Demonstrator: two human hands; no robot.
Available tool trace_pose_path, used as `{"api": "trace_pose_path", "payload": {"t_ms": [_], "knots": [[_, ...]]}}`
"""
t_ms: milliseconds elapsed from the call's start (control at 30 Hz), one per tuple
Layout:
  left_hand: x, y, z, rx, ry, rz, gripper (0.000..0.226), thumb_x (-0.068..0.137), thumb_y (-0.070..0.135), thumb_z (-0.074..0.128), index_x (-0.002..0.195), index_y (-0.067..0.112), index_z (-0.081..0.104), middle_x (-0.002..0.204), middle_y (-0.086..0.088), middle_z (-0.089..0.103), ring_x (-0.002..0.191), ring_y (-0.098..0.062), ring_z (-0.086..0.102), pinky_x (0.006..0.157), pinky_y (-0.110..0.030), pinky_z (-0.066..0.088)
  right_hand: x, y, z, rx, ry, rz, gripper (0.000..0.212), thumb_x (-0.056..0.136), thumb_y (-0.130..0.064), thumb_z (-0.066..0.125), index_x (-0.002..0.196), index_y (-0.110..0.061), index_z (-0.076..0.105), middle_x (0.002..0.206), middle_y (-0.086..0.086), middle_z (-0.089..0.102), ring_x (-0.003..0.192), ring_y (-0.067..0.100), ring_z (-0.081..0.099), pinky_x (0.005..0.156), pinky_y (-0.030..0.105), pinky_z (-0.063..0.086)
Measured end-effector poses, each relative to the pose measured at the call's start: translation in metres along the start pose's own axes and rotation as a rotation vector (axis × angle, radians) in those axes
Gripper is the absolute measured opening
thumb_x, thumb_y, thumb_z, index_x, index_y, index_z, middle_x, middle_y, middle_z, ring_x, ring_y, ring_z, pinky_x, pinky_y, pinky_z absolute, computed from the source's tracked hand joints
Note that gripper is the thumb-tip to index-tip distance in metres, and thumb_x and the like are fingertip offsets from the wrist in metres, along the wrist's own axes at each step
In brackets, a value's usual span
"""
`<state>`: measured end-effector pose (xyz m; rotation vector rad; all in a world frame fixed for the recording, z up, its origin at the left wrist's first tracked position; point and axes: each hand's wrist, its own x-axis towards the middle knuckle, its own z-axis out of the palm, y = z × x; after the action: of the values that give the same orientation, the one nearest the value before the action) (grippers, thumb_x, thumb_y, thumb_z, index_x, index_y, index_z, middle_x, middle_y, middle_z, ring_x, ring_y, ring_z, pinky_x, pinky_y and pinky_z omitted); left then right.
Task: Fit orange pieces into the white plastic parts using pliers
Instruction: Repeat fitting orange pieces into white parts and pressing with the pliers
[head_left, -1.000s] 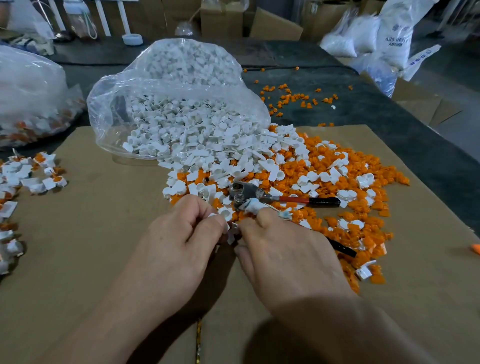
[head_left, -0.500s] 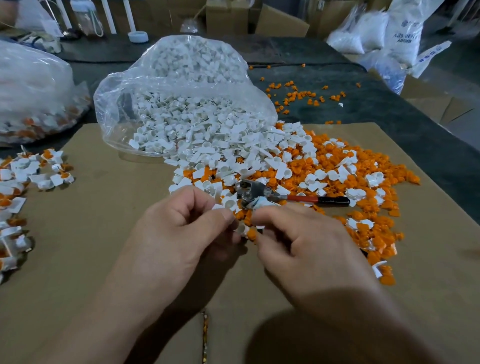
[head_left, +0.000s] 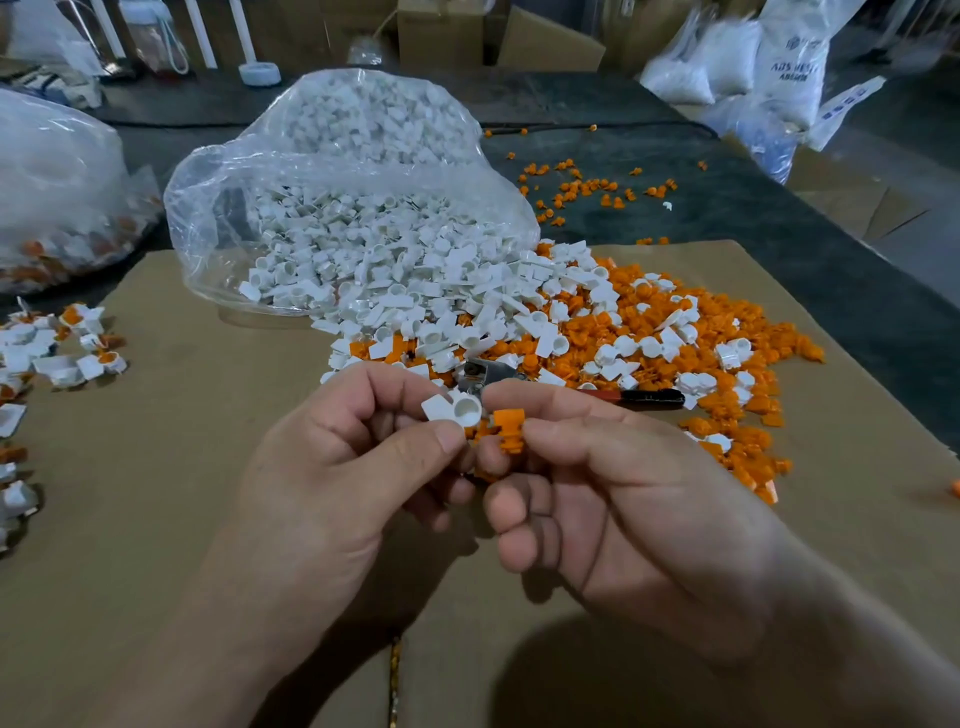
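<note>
Pairing step, near side of idle pliers (head_left: 488, 371): left hand (head_left: 337, 467) grip pinches white part (head_left: 451, 410), right hand (head_left: 623, 493) grip pinches orange piece (head_left: 508, 423) just beside it; next, probably align and seat.

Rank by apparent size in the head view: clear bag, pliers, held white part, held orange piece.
1. clear bag
2. pliers, partly hidden
3. white part and orange piece look about alike; both are partly covered, so no ranking.

Dim workshop, brown cardboard sheet (head_left: 156, 519) over dark table (head_left: 779, 218), stacked boxes (head_left: 441, 31) behind
</note>
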<state>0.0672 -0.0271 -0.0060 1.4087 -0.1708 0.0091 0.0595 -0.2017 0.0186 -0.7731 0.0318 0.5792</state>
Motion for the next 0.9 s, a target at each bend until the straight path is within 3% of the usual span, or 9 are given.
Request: {"api": "trace_pose_path", "payload": {"t_ms": [233, 367, 467, 633, 800, 900], "knots": [[0.0004, 0.0013, -0.0018, -0.03, -0.008, -0.028, 0.021, 0.065, 0.032, 0.077, 0.082, 0.02, 0.073, 0.068, -0.013, 0.069, 0.056, -0.019, 0.065, 0.047, -0.024, 0.05, -0.0021, -0.0018, -0.0002, 0.006, -0.04, 0.021, 0.029, 0.094, -0.005, 0.043, 0.101, -0.007, 0.072, 0.075, 0.016, 0.062, 0.056, 0.022, 0.065, 0.049, 0.029, 0.056], [0.0001, 0.0013, -0.0017, -0.037, -0.013, -0.038, 0.021, 0.064, 0.032, 0.077, 0.081, 0.021, 0.072, 0.069, -0.014, 0.068, 0.056, -0.02, 0.065, 0.047, -0.025, 0.049, -0.0029, -0.0026, 0.0003, 0.015, -0.014, 0.034, 0.017, 0.095, -0.007, 0.048, 0.106, -0.002, 0.06, 0.077, 0.017, 0.061, 0.054, 0.021, 0.064, 0.047, 0.028, 0.055], [0.0006, 0.0007, -0.0006, -0.035, -0.022, -0.03, 0.02, 0.064, 0.032, 0.076, 0.08, 0.022, 0.072, 0.067, -0.013, 0.068, 0.056, -0.021, 0.064, 0.046, -0.025, 0.049, -0.0031, -0.0029, -0.0002, -0.013, -0.004, 0.032, 0.01, 0.094, -0.009, 0.05, 0.099, -0.002, 0.057, 0.074, 0.014, 0.061, 0.053, 0.018, 0.063, 0.046, 0.025, 0.055], [-0.0006, 0.0006, 0.0004, -0.018, -0.021, -0.018, 0.021, 0.064, 0.033, 0.076, 0.081, 0.022, 0.073, 0.066, -0.011, 0.068, 0.056, -0.019, 0.065, 0.046, -0.024, 0.05, -0.0026, -0.0014, -0.0034, -0.02, 0.022, 0.003, 0.013, 0.09, -0.006, 0.055, 0.103, -0.003, 0.056, 0.074, 0.015, 0.062, 0.053, 0.018, 0.063, 0.045, 0.026, 0.054], [0.0001, -0.0004, -0.0019, -0.004, -0.017, -0.008, 0.019, 0.066, 0.032, 0.076, 0.083, 0.023, 0.073, 0.067, -0.011, 0.069, 0.058, -0.02, 0.067, 0.048, -0.024, 0.05, 0.0006, 0.002, -0.0071, -0.141, 0.024, -0.04, 0.018, 0.085, -0.008, 0.06, 0.102, -0.002, 0.058, 0.073, 0.016, 0.063, 0.052, 0.021, 0.064, 0.045, 0.027, 0.054], [-0.0004, 0.0001, -0.0022, 0.017, -0.056, 0.009, 0.016, 0.071, 0.031, 0.074, 0.085, 0.023, 0.073, 0.069, -0.011, 0.071, 0.06, -0.02, 0.068, 0.05, -0.024, 0.052, 0.0012, 0.0051, -0.0069, -0.287, -0.008, -0.063, 0.015, 0.083, -0.019, 0.066, 0.09, -0.006, 0.067, 0.07, 0.015, 0.065, 0.051, 0.02, 0.065, 0.046, 0.025, 0.053]]}}
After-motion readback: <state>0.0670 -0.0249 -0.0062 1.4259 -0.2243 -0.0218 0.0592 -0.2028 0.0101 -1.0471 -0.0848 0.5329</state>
